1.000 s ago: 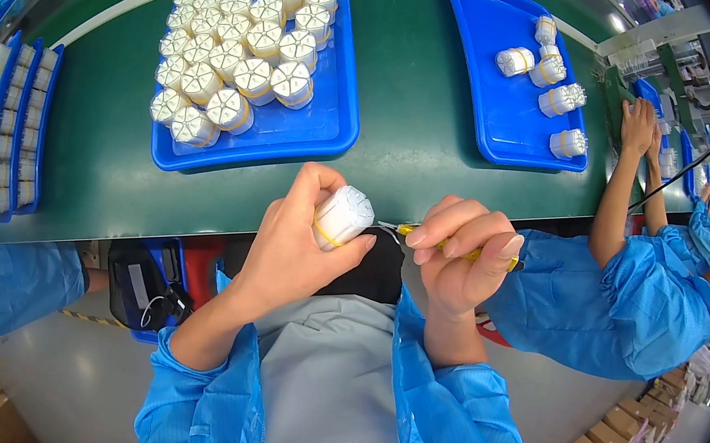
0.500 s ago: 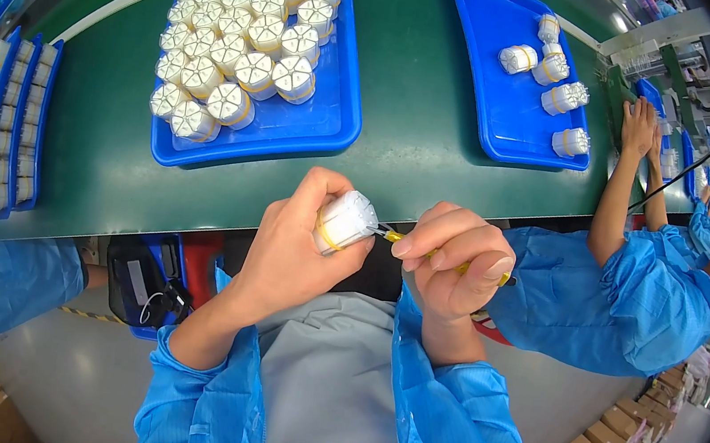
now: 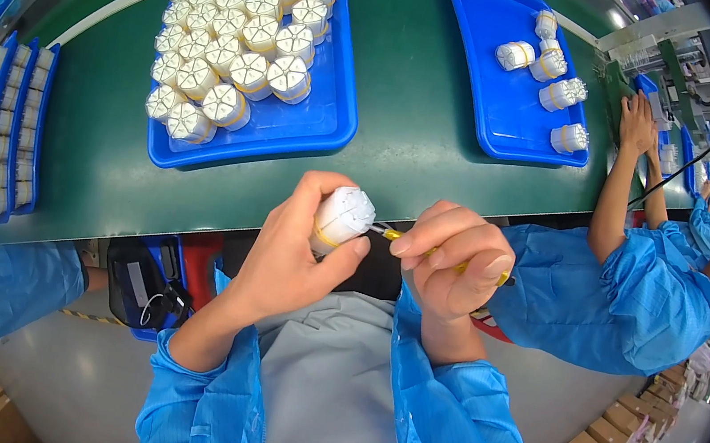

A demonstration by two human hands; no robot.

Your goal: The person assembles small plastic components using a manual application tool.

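Bright, even overhead lighting; focus sharp at the hands. Soft glare streaks on the green desk [image 3: 408,94] above the hands and on the blue tray [image 3: 319,123] rim. Faint shadows beneath the hands. Strong fisheye bending toward the rim; black vignette all round; edges slightly soft.

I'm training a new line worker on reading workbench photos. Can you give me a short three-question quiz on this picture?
1. True or false: the left hand holds a white round part with a yellow band.
2. What does the right hand hold? A) a yellow-handled tool B) a blue tray C) a cardboard box
3. Which blue tray holds more white parts: the left tray or the right tray?

Key: 1 true; 2 A, its tip at the part; 3 the left tray, nearly filled, while the right has only a few.
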